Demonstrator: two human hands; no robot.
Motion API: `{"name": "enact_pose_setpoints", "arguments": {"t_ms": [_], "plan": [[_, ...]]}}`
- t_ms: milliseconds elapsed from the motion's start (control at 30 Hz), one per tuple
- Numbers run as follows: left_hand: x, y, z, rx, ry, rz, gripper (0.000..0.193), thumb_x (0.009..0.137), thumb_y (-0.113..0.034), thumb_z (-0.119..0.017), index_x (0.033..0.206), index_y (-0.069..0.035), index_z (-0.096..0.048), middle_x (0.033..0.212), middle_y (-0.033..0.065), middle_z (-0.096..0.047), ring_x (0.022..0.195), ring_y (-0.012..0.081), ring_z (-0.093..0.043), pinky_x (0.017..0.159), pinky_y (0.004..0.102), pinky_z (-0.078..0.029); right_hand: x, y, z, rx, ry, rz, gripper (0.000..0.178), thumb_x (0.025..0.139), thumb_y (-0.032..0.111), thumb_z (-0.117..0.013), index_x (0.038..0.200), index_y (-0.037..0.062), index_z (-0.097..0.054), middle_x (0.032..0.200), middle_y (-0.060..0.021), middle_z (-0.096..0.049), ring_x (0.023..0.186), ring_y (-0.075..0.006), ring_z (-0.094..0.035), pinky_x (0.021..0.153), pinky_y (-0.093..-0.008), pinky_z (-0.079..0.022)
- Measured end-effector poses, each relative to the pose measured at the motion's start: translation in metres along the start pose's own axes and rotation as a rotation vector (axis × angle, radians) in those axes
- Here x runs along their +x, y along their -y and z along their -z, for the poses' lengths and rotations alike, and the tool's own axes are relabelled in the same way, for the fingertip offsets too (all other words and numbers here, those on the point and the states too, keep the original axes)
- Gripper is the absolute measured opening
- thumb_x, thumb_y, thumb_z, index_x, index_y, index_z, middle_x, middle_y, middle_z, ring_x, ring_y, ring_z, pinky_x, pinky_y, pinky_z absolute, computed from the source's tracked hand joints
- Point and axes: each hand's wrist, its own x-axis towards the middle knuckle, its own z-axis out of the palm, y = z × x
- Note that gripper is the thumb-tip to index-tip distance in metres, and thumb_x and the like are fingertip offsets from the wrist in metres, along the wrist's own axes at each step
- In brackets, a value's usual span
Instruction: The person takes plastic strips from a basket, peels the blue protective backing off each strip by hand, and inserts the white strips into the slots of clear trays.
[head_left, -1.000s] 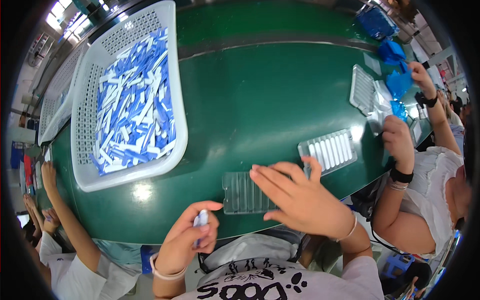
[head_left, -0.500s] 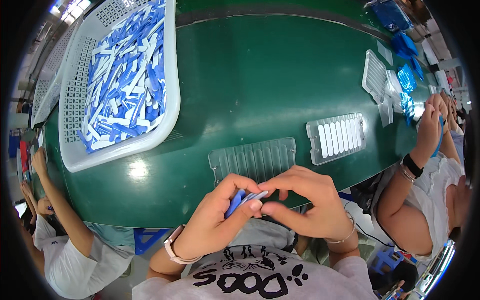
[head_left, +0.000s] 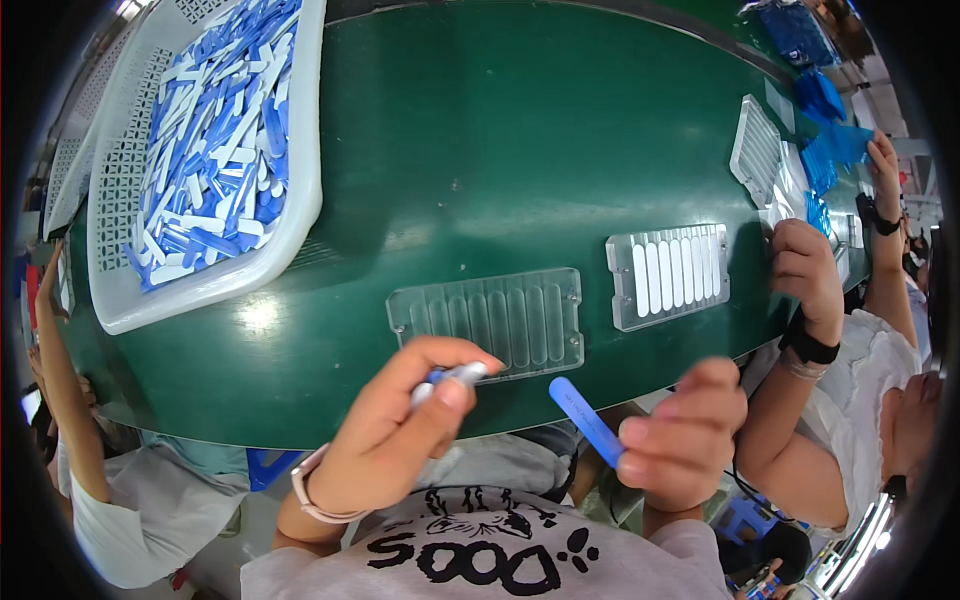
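A long blue nail file (head_left: 586, 421) with rounded ends juts from my right hand (head_left: 684, 435), pinched between thumb and fingers beside the table's front edge. My left hand (head_left: 395, 425) is closed round a small bunch of white and blue nail files (head_left: 452, 378), seen mostly end-on. Just beyond it lies a clear slotted tray (head_left: 485, 318), its slots showing no files. To the right sits a second clear tray (head_left: 668, 278) with white strips lying side by side in its slots.
A white perforated basket (head_left: 305, 190) heaped with blue and white files stands at the left. On the right, another clear tray (head_left: 755, 150) lies by blue plastic packaging (head_left: 822, 165). A co-worker's hand (head_left: 808, 275) rests near it; another person's arm (head_left: 70, 390) is at far left.
My right hand has drawn away to the right from my left, now holding a single blue file. The left hand keeps its bunch. The co-worker at right has spread the hands apart.
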Motion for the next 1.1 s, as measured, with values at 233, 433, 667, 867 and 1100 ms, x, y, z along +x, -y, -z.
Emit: {"name": "enact_pose_setpoints", "arguments": {"t_ms": [233,433,667,867,1100], "plan": [[-0.002,0.003,0.014,-0.324,0.033,0.0,0.029,0.098,-0.023,-0.039,0.117,-0.002,-0.047,0.074,0.001,-0.044,0.055,0.0046,-0.028,0.05,0.0207,-0.025,-0.008,-0.006,-0.004,-0.218,0.034,0.166,0.016,0.075,0.012,-0.069,0.09,0.0165,-0.064,0.101,0.0056,-0.068,0.079,-0.0112,-0.053,0.059,-0.0284,-0.033],[-0.006,0.0,0.013,-0.308,0.004,0.012,0.025,0.097,-0.015,-0.043,0.117,0.0,-0.047,0.075,0.0036,-0.049,0.056,0.0049,-0.034,0.049,0.0223,-0.029,0.017,-0.026,-0.023,0.203,0.012,-0.495,0.021,0.065,-0.003,-0.068,0.081,0.0095,-0.063,0.077,0.0005,-0.067,0.065,-0.0164,-0.057,0.06,-0.0296,-0.038],[-0.006,0.007,0.011,0.322,-0.053,-0.277,0.015,0.089,-0.002,-0.058,0.102,0.001,-0.053,0.08,0.0114,-0.064,0.057,0.009,-0.053,0.054,0.0224,-0.043,0.038,-0.034,-0.032,-0.141,0.334,-0.486,0.018,0.065,0.002,-0.071,0.077,0.0135,-0.063,0.079,0.0041,-0.057,0.08,-0.0172,-0.05,0.073,-0.0336,-0.029],[-0.005,0.011,0.016,0.816,-0.204,-0.837,0.019,0.071,0.005,-0.067,0.082,-0.009,-0.06,0.08,0.0095,-0.059,0.062,0.0162,-0.054,0.055,0.0251,-0.043,0.052,-0.023,-0.033,-0.308,0.386,-0.547,0.017,0.066,0.004,-0.072,0.08,0.0104,-0.064,0.084,-0.0022,-0.056,0.085,-0.0222,-0.049,0.079,-0.0336,-0.032],[-0.017,0.027,0.032,0.181,-0.433,-0.778,0.015,0.092,-0.005,-0.053,0.102,-0.009,-0.042,0.091,0.0096,-0.052,0.051,0.0059,-0.041,0.041,0.0205,-0.035,0.045,-0.014,-0.046,-0.123,0.297,-0.339,0.019,0.068,0.006,-0.073,0.084,0.0135,-0.066,0.089,0.0026,-0.061,0.088,-0.0219,-0.049,0.079,-0.0362,-0.027]]}}
